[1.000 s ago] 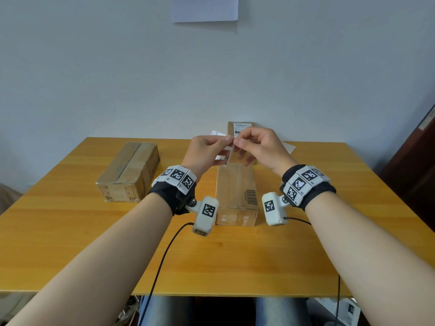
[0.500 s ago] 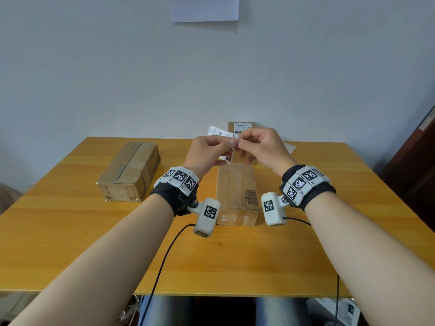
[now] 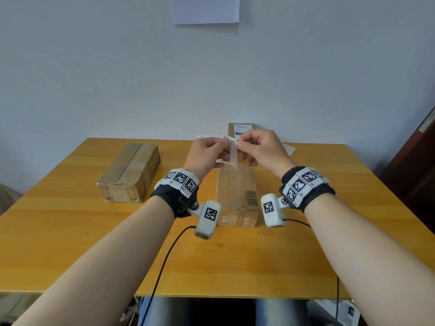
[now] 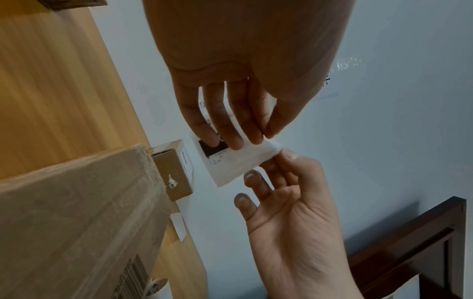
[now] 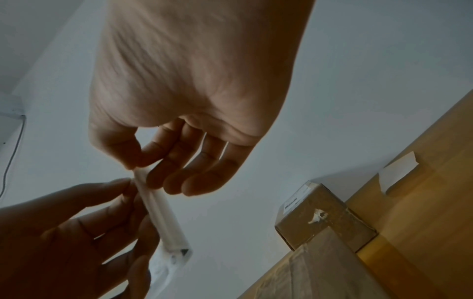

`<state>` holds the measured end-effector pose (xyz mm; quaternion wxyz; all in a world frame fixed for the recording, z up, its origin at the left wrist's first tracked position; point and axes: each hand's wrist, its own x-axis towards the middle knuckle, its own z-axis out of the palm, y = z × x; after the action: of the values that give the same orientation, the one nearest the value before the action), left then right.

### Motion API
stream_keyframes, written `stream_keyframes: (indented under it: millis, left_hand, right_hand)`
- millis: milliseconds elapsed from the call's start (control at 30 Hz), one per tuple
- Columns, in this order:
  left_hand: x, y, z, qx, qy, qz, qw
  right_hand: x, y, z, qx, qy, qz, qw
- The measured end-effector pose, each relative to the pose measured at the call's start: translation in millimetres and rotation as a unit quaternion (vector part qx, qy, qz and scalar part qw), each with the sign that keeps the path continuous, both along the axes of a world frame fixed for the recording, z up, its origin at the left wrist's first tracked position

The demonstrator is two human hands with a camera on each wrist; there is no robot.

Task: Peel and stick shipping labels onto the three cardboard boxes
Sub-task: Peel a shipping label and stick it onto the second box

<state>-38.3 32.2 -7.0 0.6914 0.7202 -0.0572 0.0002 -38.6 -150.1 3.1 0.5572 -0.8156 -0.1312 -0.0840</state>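
Above the middle cardboard box (image 3: 236, 189) on the desk (image 3: 70, 231), the left hand (image 3: 207, 156) pinches the shipping label (image 3: 213, 137) while the right hand (image 3: 261, 149) pinches its backing strip (image 3: 233, 152) and holds it curling downward, apparently to bare the adhesive. The far box (image 3: 242, 129) already carries a label; the left box (image 3: 131, 172) shows none.

The label (image 3: 243, 129) on the far box (image 3: 242, 134) shows "220"; other print is too small to read.
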Motion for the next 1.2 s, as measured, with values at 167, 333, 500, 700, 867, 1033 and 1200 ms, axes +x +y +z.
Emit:
stream_keyframes:
  millis: [167, 333, 500, 700, 867, 1033, 1200]
  left_hand:
    - [-0.6, 2.0, 0.9, -0.01, 0.02, -0.004, 1.0]
    - [-4.0, -1.7, 2.1, 0.019, -0.001, -0.035, 0.999]
    - [-2.4, -1.5, 0.7, 0.023, -0.008, -0.029, 0.999]
    - [-1.3, -4.3, -1.1, 0.023, -0.009, -0.027, 0.999]
    - [-2.6, -6.2, 0.0, 0.021, -0.008, -0.036, 0.999]
    - [-3.0, -7.9, 1.0, 0.041, -0.023, -0.043, 0.998]
    - [-2.1, -5.8, -0.2, 0.049, -0.025, -0.037, 0.998]
  right_hand:
    - [-0.8, -1.3, -1.3, 0.005, 0.016, 0.002, 1.0]
    - [-1.4, 0.8, -0.5, -0.003, 0.021, 0.018, 1.0]
    - [-1.9, -1.7, -1.7, 0.013, 0.025, 0.02, 0.999]
    - [0.0, -5.7, -4.6, 0.044, 0.039, 0.003, 0.998]
    - [0.3, -7.4, -5.8, 0.072, 0.055, 0.006, 0.996]
    - [-2.4, -4.6, -6.6, 0.004, 0.063, 0.021, 0.998]
    - [-2.3, -4.1, -6.7, 0.008, 0.044, 0.011, 0.999]
